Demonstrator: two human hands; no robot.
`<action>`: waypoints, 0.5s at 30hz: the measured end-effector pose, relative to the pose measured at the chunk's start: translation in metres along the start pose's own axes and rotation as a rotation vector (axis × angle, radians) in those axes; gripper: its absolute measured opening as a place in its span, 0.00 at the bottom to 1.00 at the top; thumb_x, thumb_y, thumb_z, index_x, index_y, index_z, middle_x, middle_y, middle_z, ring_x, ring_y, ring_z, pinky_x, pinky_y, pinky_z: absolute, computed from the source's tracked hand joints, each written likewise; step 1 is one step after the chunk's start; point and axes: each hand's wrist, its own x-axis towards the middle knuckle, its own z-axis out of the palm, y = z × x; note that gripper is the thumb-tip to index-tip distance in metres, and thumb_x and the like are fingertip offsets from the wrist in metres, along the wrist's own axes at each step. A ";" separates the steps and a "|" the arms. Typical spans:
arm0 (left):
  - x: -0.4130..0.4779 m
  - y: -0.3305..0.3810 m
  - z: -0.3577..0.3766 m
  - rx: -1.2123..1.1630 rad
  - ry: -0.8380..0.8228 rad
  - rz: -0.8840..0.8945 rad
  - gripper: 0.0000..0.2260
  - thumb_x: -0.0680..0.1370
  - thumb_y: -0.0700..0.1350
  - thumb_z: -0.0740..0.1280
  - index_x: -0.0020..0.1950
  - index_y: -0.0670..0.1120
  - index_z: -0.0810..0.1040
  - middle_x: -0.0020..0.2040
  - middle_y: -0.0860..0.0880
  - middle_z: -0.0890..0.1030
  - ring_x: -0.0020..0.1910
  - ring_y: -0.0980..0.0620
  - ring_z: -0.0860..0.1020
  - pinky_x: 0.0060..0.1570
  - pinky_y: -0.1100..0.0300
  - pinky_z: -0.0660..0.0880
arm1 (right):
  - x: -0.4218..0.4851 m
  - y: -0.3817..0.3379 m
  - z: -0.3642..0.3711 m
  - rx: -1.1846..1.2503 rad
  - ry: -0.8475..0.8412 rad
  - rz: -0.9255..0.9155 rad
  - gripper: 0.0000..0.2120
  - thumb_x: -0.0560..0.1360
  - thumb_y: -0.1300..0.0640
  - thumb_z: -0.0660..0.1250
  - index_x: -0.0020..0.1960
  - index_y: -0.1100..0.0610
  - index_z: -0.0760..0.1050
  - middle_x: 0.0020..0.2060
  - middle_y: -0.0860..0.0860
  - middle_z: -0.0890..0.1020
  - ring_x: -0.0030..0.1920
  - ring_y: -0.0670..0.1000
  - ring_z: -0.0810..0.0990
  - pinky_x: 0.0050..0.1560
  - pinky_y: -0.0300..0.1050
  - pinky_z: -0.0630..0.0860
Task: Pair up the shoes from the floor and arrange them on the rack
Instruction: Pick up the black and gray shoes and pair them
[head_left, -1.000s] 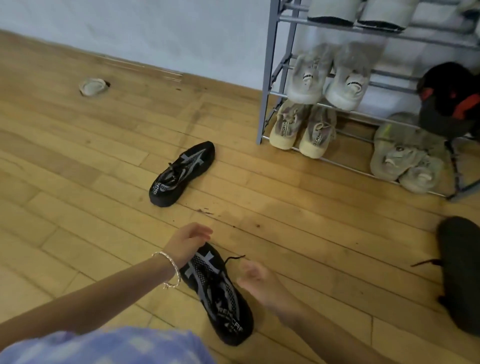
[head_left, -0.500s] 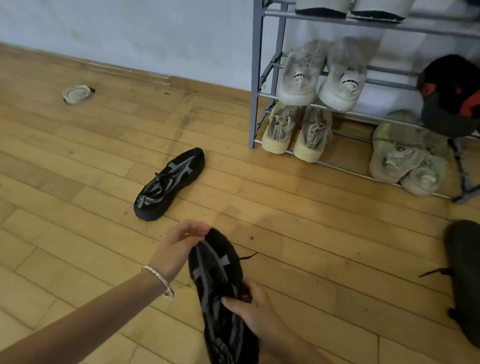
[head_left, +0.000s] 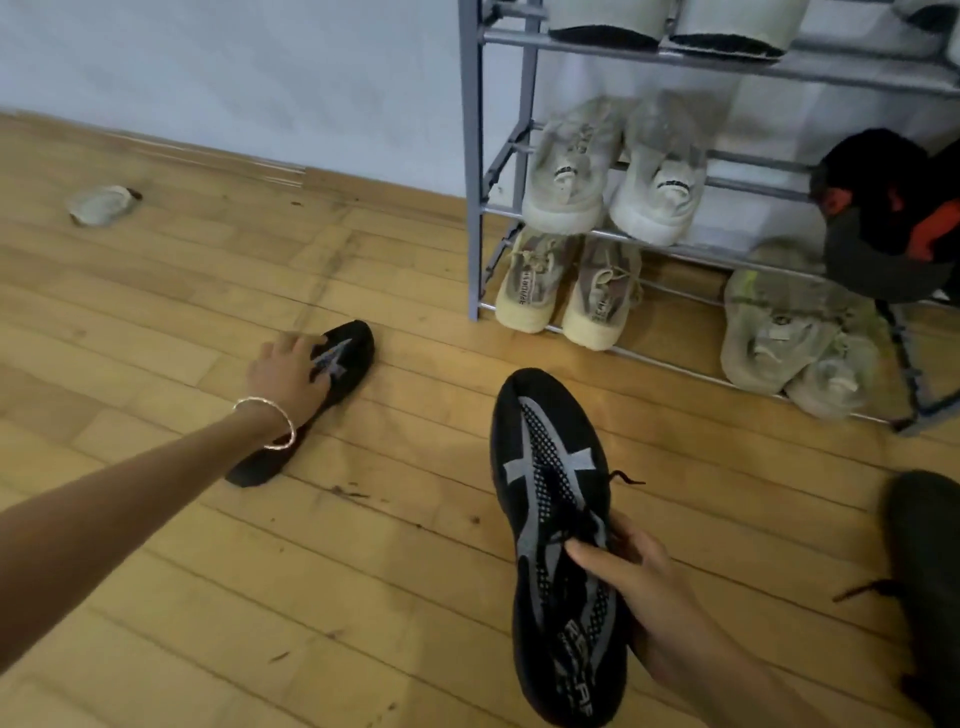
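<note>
Holding one black knit shoe (head_left: 558, 525) by its collar, the right hand (head_left: 641, 587) keeps it clear of the floor (head_left: 395, 613), toe pointed away toward the rack (head_left: 474, 171); that grip is closed on the shoe, fingers hooked into the opening beside the laces. The left hand (head_left: 291, 376) is laid over the matching black shoe (head_left: 332, 379), which lies on the floor well to the left of the held one. Its fingers are spread across the upper and no closed grip is seen yet; whether the thumb has caught the far side cannot be told.

Several slips are judged possible. The floor shoe is soft and flat, so a pinch taken on the knit alone may let it fold and drop out as it is lifted. The held shoe is carried only at the heel end, so the long toe may swing and knock the pale pairs (head_left: 566, 286) already set on the bottom shelf beyond the right grip. A loose lace (head_left: 626, 478) hangs beside that grip and may snag on the rack's wires. Free shelf space is seen only between the pairs, so a crowded placement may push a neighbour off. Another dark shoe (head_left: 930, 582) lies on the floor to the right of the right grip and may be mistaken for the mate.
</note>
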 end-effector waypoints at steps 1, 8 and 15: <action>0.011 -0.014 -0.002 0.043 -0.012 -0.086 0.24 0.76 0.46 0.64 0.72 0.45 0.64 0.69 0.39 0.68 0.66 0.36 0.67 0.63 0.44 0.67 | 0.002 0.000 0.001 0.018 0.000 0.007 0.11 0.71 0.66 0.71 0.48 0.51 0.77 0.46 0.51 0.84 0.46 0.52 0.83 0.39 0.44 0.76; 0.026 -0.051 0.021 -0.164 -0.290 -0.375 0.27 0.76 0.46 0.67 0.70 0.36 0.64 0.66 0.35 0.73 0.63 0.37 0.72 0.61 0.49 0.68 | 0.018 0.005 -0.002 0.048 0.015 0.046 0.11 0.70 0.68 0.70 0.48 0.54 0.77 0.42 0.52 0.85 0.45 0.54 0.83 0.39 0.46 0.76; 0.012 -0.040 -0.013 -0.291 -0.293 -0.306 0.20 0.68 0.53 0.73 0.54 0.41 0.79 0.48 0.42 0.82 0.48 0.43 0.79 0.50 0.51 0.75 | 0.026 0.001 -0.005 0.110 0.032 0.032 0.16 0.69 0.68 0.70 0.55 0.59 0.77 0.49 0.57 0.85 0.50 0.59 0.83 0.44 0.50 0.77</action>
